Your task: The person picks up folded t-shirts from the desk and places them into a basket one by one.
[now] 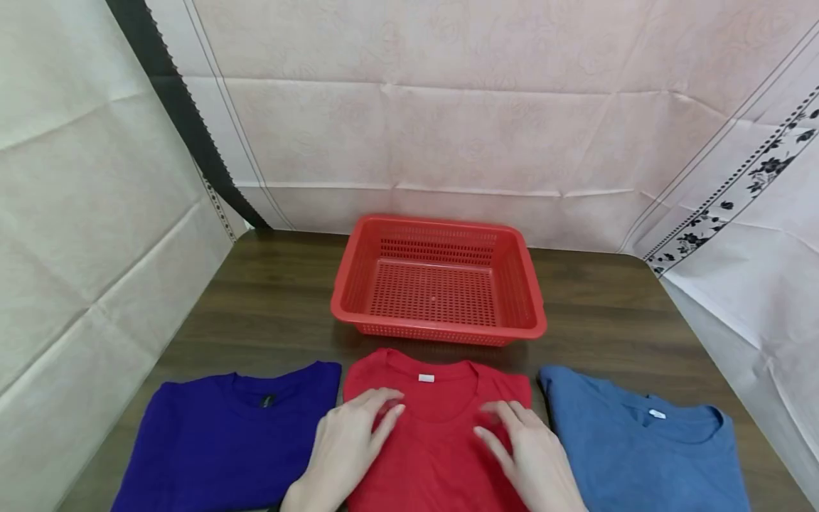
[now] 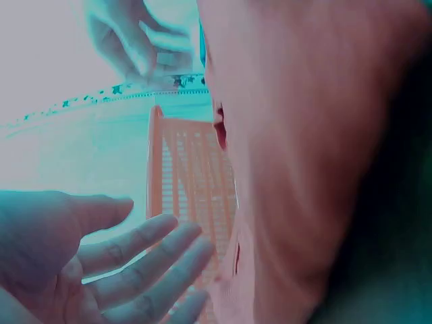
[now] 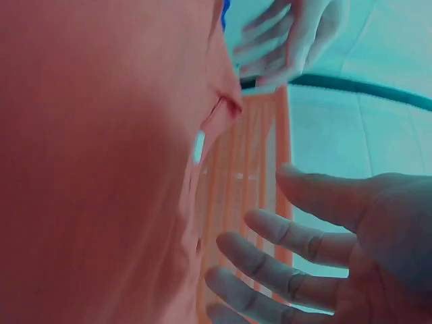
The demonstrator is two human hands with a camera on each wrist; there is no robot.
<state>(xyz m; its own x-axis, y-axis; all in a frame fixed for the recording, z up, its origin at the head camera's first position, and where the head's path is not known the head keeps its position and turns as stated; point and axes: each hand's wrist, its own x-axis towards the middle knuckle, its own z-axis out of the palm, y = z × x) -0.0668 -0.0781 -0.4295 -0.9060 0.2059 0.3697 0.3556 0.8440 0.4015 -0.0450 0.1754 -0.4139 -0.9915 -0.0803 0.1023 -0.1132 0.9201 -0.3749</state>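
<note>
A folded red T-shirt (image 1: 435, 455) with a white neck label lies on the table, its collar toward a red plastic basket (image 1: 441, 331). Over its left side is my left hand (image 1: 348, 444), thumb and fingers apart and loosely bent. My right hand (image 1: 531, 451) is over the opposite side in a similar pose. Neither hand holds anything; whether the fingertips touch the cloth I cannot tell. Both wrist views, tinted in colour, show the relaxed fingers of the left hand (image 2: 128, 263) and right hand (image 3: 317, 250) beside the red shirt (image 2: 297, 135).
To the left lies a folded dark blue T-shirt (image 1: 217, 441), and to the right a folded lighter blue T-shirt (image 1: 646, 455). Behind the shirts, the basket stands on the dark wooden table (image 1: 595, 306). Pale patterned cloth (image 1: 448, 135) hangs along the back and both sides.
</note>
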